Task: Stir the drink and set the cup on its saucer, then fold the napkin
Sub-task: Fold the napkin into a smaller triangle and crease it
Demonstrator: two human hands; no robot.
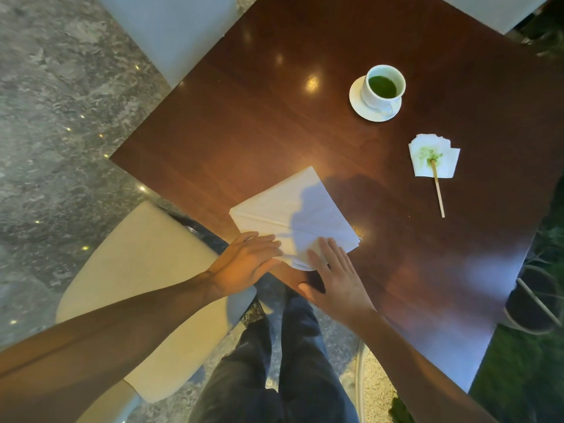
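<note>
White napkin on table, L hand & R hand pressing flat, fingers straight; cup on saucer.

White cup, upright, holding dark green drink; sits on white saucer, far right of the table. Thin wooden stir stick lies flat nearer, well apart from the cup, its green-tipped end resting on a small white tissue stained green. Large white napkin, folded flat with a crease across it, lies at the near edge, one corner pointing far.
</note>
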